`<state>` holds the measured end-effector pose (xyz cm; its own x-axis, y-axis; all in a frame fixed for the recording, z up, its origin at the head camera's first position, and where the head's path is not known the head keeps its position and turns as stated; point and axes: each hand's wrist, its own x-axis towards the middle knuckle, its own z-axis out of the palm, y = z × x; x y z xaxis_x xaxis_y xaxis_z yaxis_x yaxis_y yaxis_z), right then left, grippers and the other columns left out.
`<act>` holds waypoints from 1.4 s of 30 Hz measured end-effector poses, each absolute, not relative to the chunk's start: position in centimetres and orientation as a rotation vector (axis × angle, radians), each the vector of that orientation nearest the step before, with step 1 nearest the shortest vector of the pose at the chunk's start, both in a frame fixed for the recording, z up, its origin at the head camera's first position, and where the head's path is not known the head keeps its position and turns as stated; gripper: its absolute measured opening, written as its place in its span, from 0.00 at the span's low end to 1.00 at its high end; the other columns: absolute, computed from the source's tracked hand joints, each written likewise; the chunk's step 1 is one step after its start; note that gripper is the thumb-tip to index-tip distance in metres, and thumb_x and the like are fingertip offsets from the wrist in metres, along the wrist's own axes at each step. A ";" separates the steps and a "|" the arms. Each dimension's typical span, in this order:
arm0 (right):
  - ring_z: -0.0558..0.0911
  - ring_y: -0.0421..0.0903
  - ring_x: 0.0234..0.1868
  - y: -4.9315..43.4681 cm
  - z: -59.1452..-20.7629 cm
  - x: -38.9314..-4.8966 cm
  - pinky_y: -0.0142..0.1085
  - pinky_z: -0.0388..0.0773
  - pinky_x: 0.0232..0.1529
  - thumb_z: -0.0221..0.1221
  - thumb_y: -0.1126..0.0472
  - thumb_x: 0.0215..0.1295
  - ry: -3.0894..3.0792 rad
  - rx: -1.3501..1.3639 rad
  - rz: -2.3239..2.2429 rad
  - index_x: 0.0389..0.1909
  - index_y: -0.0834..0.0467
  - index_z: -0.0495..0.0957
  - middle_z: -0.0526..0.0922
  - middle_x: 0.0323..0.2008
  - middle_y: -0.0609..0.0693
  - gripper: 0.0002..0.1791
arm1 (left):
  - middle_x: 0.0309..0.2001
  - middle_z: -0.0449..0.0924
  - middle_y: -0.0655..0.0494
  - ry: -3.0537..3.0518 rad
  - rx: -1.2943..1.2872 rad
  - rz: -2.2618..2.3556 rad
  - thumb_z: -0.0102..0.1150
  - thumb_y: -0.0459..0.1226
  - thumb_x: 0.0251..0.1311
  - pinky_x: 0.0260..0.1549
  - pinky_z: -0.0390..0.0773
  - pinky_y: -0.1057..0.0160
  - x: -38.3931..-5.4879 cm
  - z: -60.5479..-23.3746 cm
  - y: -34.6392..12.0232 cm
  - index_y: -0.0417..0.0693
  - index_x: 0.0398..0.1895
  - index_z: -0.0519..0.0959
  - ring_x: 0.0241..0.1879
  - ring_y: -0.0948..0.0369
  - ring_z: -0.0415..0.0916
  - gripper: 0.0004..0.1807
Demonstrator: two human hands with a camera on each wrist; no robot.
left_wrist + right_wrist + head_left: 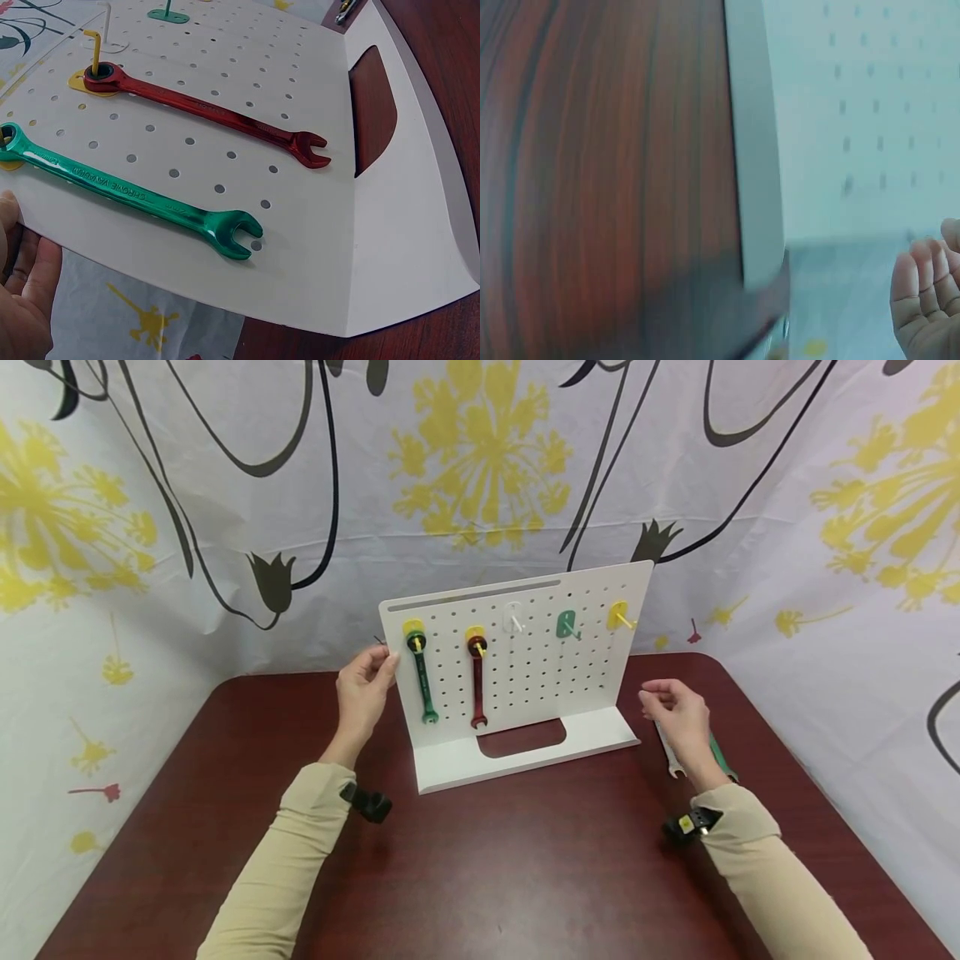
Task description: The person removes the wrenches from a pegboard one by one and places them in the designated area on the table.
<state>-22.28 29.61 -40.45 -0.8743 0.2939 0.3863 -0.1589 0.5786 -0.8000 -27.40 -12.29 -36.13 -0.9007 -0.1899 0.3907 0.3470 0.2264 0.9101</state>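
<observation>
A white pegboard stand [540, 685] stands on the table, and my left hand [363, 689] pinches its left edge, thumb in front. A green wrench [423, 681] hangs by its ring end from the leftmost yellow hook. Beside it a red wrench [477, 689] hangs from another yellow hook. My right hand [681, 714] is off the board's right side, fingers loosely bent and holding nothing visible. Beneath and behind it lie a silver wrench [672, 756] and a green wrench [722, 758], both partly hidden by the hand and wrist.
Farther right on the board are a white hook [513, 617], a green hook [567, 625] and a yellow hook [619, 616], none bearing a wrench. The dark red table [517, 868] meets a patterned cloth [337, 527] at the back and sides.
</observation>
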 end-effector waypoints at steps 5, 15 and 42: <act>0.79 0.31 0.26 25.5 -39.9 -22.6 0.22 0.80 0.28 0.59 0.67 0.63 -2.244 0.004 1.432 0.43 0.72 0.77 0.81 0.35 0.68 0.12 | 0.31 0.78 0.60 -2.064 -0.169 -1.717 0.61 0.41 0.60 0.37 0.83 0.64 -27.5 -36.3 -12.4 0.38 0.41 0.81 0.29 0.70 0.74 0.14; 0.77 0.31 0.28 18.0 -37.9 -21.9 0.18 0.75 0.31 0.57 0.73 0.62 -2.213 0.125 1.585 0.43 0.76 0.75 0.79 0.36 0.71 0.11 | 0.31 0.78 0.62 -2.049 -0.183 -1.715 0.61 0.39 0.61 0.32 0.80 0.77 -27.5 -36.4 -12.4 0.38 0.41 0.81 0.28 0.71 0.74 0.12; 0.80 0.58 0.43 9.9 -40.5 -24.4 0.35 0.80 0.44 0.60 0.73 0.59 -2.177 0.201 1.821 0.45 0.73 0.75 0.80 0.43 0.69 0.14 | 0.30 0.78 0.62 -2.050 -0.168 -1.727 0.61 0.40 0.61 0.31 0.79 0.77 -27.5 -36.3 -12.3 0.38 0.40 0.81 0.28 0.72 0.74 0.13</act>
